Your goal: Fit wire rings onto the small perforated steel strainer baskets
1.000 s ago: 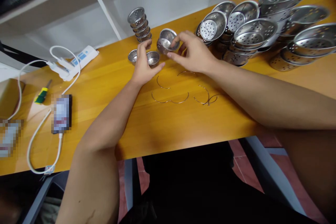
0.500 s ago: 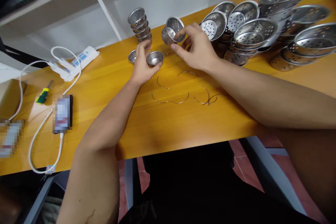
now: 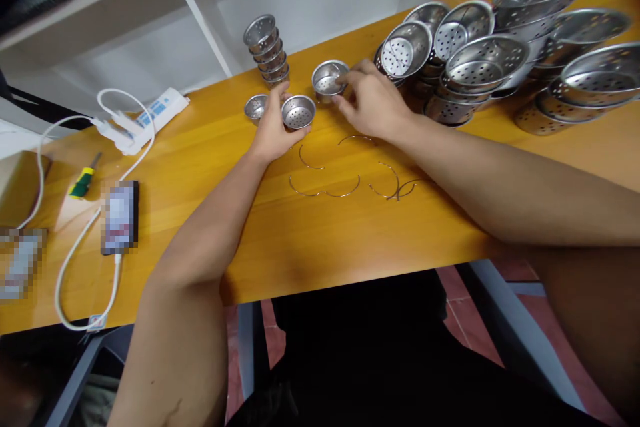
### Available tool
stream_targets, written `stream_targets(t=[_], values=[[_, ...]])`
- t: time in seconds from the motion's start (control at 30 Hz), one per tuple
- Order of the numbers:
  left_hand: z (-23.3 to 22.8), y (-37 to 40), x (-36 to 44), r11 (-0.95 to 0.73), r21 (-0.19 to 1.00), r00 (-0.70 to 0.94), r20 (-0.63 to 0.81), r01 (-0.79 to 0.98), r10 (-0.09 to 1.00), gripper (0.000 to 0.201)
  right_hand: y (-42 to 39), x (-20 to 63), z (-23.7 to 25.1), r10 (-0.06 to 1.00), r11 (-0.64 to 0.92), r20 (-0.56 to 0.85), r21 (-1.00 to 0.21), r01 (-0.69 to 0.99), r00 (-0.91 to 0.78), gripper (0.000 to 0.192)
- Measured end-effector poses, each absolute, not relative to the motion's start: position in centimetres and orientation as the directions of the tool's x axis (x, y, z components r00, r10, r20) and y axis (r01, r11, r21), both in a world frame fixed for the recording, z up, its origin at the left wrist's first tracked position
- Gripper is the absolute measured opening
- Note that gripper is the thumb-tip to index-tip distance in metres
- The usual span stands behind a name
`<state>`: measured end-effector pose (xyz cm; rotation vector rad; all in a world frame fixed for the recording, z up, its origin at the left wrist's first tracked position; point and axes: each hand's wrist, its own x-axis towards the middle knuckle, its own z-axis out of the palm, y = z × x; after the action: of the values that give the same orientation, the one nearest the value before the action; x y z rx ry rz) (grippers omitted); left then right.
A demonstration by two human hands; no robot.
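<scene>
From the head camera, we see both hands at work over a wooden desk [image 3: 350, 240]. Our left hand [image 3: 271, 130] is curled around a small perforated metal cup [image 3: 299, 113], its thumb along the near side and its fingers behind; the cup's open mouth faces up. Our right hand [image 3: 376, 101] has its thumb and fingers drawn close together at the right edge of a second perforated cup [image 3: 327, 80], just beyond the first and also mouth up. We cannot tell how firmly it grips.

A third cup [image 3: 255, 107] sits just left of our left hand, partly hidden by it. Behind stands a stack of small cups [image 3: 267, 48], near the white shelving [image 3: 195, 10]. To the right we have a crowd of nested perforated metal containers [image 3: 485, 70], several tilted. Thin curved wires [image 3: 343, 195] lie on the bare wood nearer to us. Off to the left are a power strip [image 3: 163, 109], a green-and-yellow screwdriver [image 3: 81, 183] and a phone [image 3: 120, 217] joined to a white cable [image 3: 117, 268].
</scene>
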<state>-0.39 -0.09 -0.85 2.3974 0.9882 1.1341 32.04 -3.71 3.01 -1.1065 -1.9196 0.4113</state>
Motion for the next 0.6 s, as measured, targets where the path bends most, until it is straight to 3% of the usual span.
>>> stream_targets(t=[0.17, 0.37, 0.5, 0.6], values=[[-0.3, 0.0, -0.2, -0.709, 0.527, 0.412, 0.579, 0.469, 0.703, 0.115, -2.9, 32.0, 1.6, 0.838, 0.518, 0.510, -0.636, 0.572, -0.193, 0.050], [0.4, -0.6, 0.0, -0.725, 0.498, 0.409, 0.605, 0.475, 0.683, 0.104, -2.1, 32.0, 0.9, 0.894, 0.428, 0.408, -0.666, 0.611, -0.183, 0.046], [0.0, -0.1, -0.5, -0.718, 0.491, 0.377, 0.624, 0.493, 0.685, 0.101, -3.5, 30.9, 2.0, 0.935, 0.311, 0.326, -0.557, 0.770, -0.141, 0.046], [-0.2, 0.1, -0.6, -0.688, 0.522, 0.359, 0.598, 0.504, 0.717, 0.103, -5.9, 30.1, 4.8, 0.963, 0.246, 0.205, -0.408, 0.879, -0.174, 0.063]])
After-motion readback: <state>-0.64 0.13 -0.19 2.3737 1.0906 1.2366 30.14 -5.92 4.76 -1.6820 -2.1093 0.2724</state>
